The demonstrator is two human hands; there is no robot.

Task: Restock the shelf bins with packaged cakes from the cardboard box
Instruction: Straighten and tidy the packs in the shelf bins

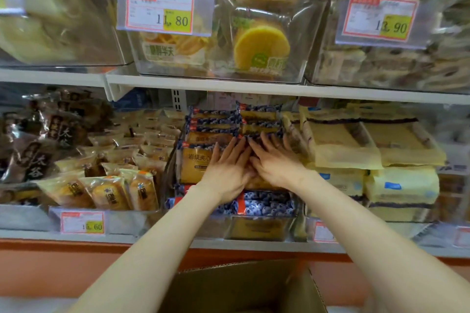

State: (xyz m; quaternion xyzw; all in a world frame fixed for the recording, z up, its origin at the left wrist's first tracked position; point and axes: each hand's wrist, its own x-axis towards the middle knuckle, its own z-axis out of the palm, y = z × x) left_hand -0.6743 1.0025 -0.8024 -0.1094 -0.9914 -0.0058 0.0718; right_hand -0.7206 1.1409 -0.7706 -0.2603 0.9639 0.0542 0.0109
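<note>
So, the biggest thing here is the white shelf (203, 85) rack, two levels lined with clear bins. Up top, the middle bin (301, 40) holds round yellow cakes in clear wrap. Its neighbours are stuffed with pale packs too blurry to name. On the lower level the centre bin (216, 226) is stacked with packaged cakes (213, 119) in blue berry-print wrappers, two rows side by side. Left of it is a bin of small golden buns (109, 190), and right of it are flat pale-yellow packs (368, 150). Down below, the cardboard box (241, 287) sits open under the person's arms.

The left hand (226, 168) and right hand (276, 164) lie side by side, touching, flat on top of the blue cakes. The grip is released on both, fingers straight and pressing on the packs.

The box's inside is cut off by the frame edge, so I can't tell what's in it. The small print on the price tag (162, 11) is mush and only 11.80 reads. An orange panel (50, 262) runs under the lower shelf.
</note>
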